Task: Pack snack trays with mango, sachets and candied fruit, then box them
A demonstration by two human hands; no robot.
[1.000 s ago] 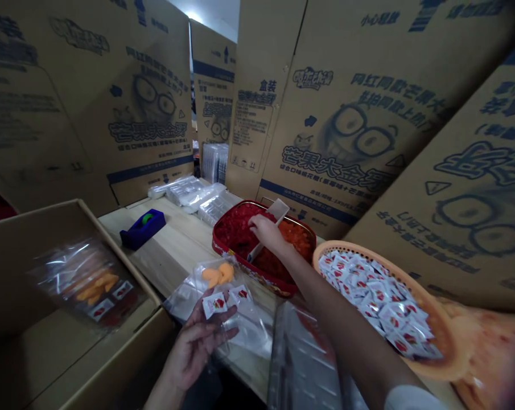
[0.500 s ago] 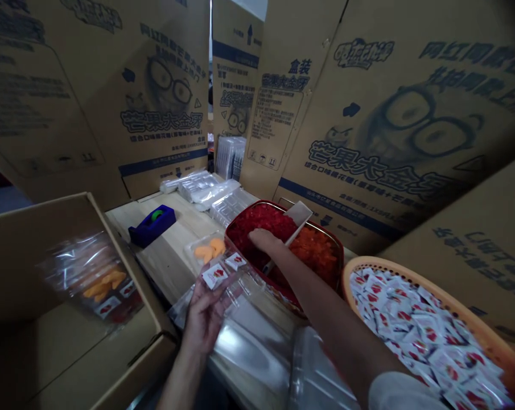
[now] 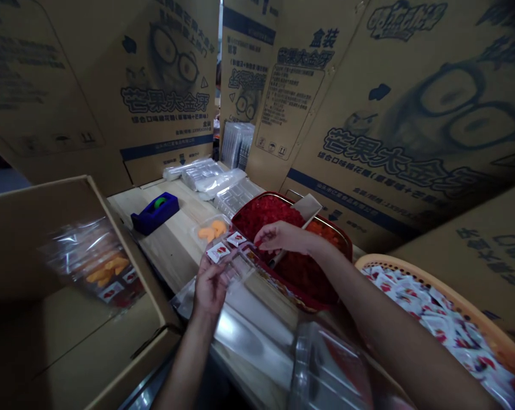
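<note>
My left hand (image 3: 210,287) grips the near side of a clear plastic tray (image 3: 243,267). In the tray's far compartment sit orange candies (image 3: 213,230), and small white sachets (image 3: 218,251) with a red print lie in the middle ones. Its nearer compartments look bare. Just right of the tray, my right hand (image 3: 280,236) pinches red candy pieces (image 3: 258,244) over the near rim of a red basin (image 3: 348,245). A pale divider (image 3: 308,208) splits the basin between red pieces (image 3: 268,212) and orange-red pieces (image 3: 325,229), partly hidden by my right arm.
At the left stands an open carton (image 3: 99,199) with a filled clear bag (image 3: 107,270). A blue tape dispenser (image 3: 157,213) and clear trays (image 3: 238,196) lie farther back. An orange basket (image 3: 411,273) of sachets is at right, an empty clear tray (image 3: 325,364) in front. Tall cartons (image 3: 167,97) wall the back.
My right hand has lifted out of the red pieces toward the tray, now with red pieces at its fingertips. My left hand keeps holding the tray. The camera view has shifted slightly.
</note>
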